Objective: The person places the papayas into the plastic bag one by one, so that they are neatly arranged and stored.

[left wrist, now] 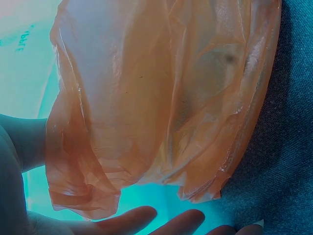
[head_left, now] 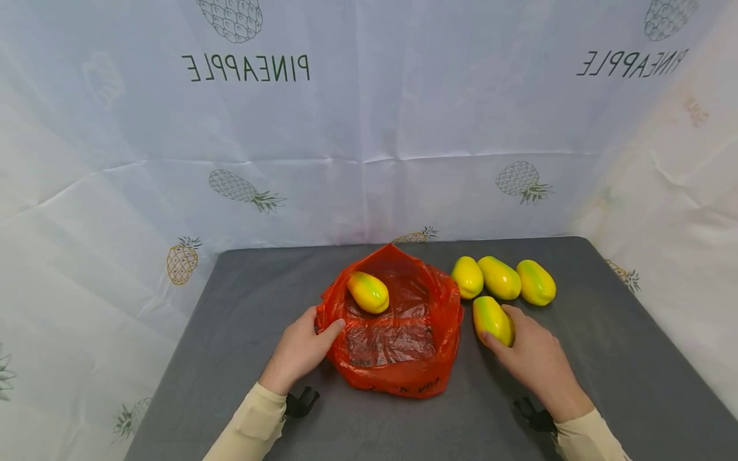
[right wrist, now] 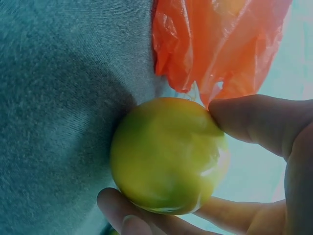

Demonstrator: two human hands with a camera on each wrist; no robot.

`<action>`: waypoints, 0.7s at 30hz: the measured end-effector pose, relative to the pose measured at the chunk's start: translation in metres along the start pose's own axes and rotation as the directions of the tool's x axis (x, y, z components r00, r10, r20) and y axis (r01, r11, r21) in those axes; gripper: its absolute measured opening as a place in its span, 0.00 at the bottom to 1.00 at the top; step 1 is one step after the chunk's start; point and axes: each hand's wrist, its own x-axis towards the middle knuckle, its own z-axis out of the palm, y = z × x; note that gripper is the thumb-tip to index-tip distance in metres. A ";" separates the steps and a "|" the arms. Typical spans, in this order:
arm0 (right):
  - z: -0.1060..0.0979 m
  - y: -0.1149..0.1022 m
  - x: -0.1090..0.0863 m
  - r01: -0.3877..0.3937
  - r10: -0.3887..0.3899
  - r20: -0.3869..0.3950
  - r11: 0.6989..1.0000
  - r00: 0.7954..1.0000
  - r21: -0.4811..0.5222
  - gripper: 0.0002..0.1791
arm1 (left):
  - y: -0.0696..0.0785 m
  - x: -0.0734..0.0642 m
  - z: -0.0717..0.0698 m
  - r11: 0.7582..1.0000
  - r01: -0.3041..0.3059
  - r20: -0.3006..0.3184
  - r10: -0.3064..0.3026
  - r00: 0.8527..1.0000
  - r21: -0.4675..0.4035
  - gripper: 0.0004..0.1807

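A red plastic bag sits with its mouth spread wide on the dark table, one yellow-green mango inside near its left wall. My left hand holds the bag's left rim, thumb over the edge and fingers on the outer side. In the left wrist view the thin bag wall hangs between thumb and fingers. To the right of the bag, my right hand grips another mango between thumb and fingers. The right wrist view shows this mango end-on, close over the cloth.
Three more mangoes, the left one, the middle one and the right one, lie in a row behind my right hand. The grey cloth-covered table ends at a pineapple-print curtain.
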 end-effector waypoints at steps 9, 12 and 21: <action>-0.018 -0.007 -0.007 0.028 -0.028 0.004 1.000 1.000 0.011 0.47 | 0.001 0.000 0.000 1.000 0.006 0.002 -0.006 1.000 0.000 0.30; -0.024 -0.011 -0.008 0.048 -0.048 -0.012 0.999 0.999 0.019 0.47 | 0.001 0.000 -0.001 1.000 0.008 0.006 -0.008 1.000 -0.004 0.30; -0.040 -0.027 -0.001 0.079 -0.079 -0.016 0.997 0.997 0.010 0.49 | 0.002 0.000 -0.001 1.000 0.016 0.007 -0.016 1.000 -0.008 0.31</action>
